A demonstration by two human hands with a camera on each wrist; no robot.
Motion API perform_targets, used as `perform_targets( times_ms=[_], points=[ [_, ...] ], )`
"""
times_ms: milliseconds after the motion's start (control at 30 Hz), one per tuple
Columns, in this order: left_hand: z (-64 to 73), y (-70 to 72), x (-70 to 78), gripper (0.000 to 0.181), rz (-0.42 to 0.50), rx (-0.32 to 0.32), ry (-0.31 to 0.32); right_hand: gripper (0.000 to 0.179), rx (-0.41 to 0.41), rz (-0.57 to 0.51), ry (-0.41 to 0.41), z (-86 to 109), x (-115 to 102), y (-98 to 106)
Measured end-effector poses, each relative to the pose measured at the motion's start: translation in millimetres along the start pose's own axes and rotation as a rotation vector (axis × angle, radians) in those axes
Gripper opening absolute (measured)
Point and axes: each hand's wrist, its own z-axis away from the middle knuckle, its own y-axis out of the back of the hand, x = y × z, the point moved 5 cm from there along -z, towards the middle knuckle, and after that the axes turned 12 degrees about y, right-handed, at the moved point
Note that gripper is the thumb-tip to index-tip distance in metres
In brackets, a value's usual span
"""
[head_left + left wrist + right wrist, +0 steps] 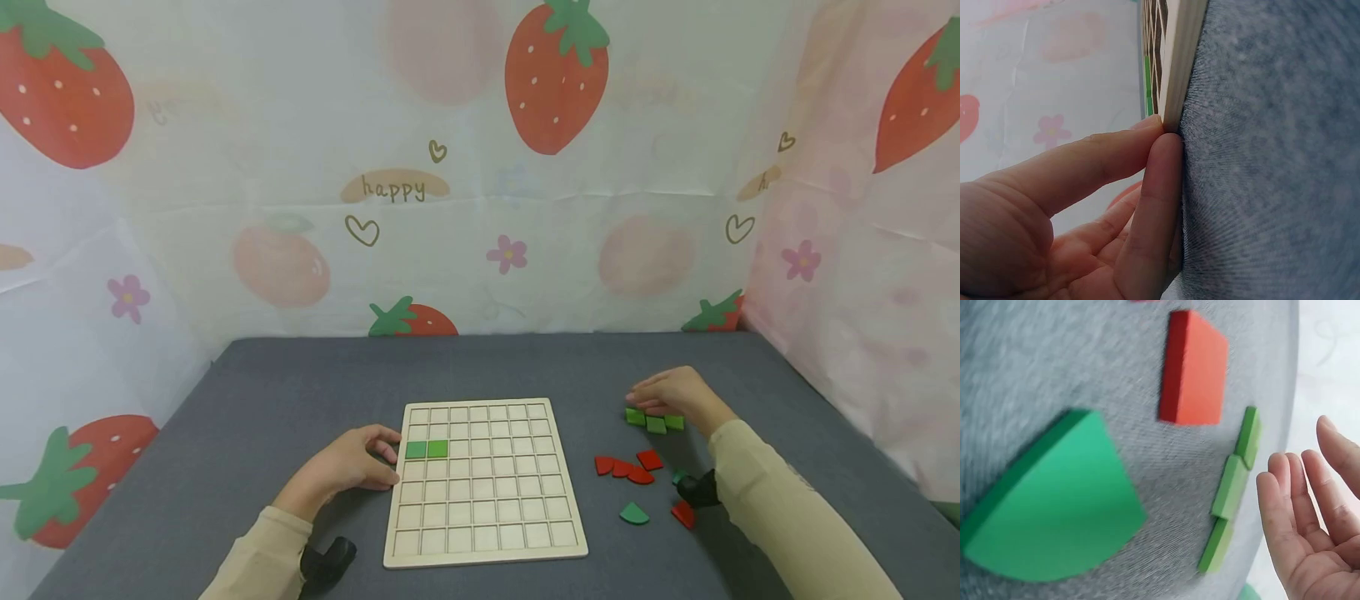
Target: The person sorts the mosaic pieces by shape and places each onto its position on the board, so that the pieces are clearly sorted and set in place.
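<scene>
At the left edge of the pale wooden grid board (491, 512), my left hand (352, 458) touches the rim with its fingertips and thumb. The wrist view shows two fingertips (1165, 147) right at the board's side edge (1179, 69). Two green square tiles (427, 449) lie side by side in cells near the board's left side. Farther right, my right hand (678, 393) hovers over several light green square tiles (656, 425). Its fingers are loosely extended with nothing between them, beyond those same tiles (1229, 487) in the right wrist view.
Several red pieces (622, 468) lie right of the board, some with curved edges. Nearer the front are a green quarter-round piece (634, 513) and a red one (683, 514) beside the right forearm. A strawberry-print curtain (480, 167) hangs behind the grey table (300, 375).
</scene>
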Motion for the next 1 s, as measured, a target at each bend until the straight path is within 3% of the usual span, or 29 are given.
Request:
perform_targets(
  times_ms=[500, 1000],
  points=[
    [-0.5, 0.1, -0.2, 0.062, 0.002, -0.003, 0.001, 0.037, -0.011, 0.055, -0.009, -0.6, 12, 2],
    [1.1, 0.3, -0.2, 0.061, 0.005, -0.006, 0.006, 0.022, -0.013, 0.274, -0.02, -6.9, 16, 0]
  ],
)
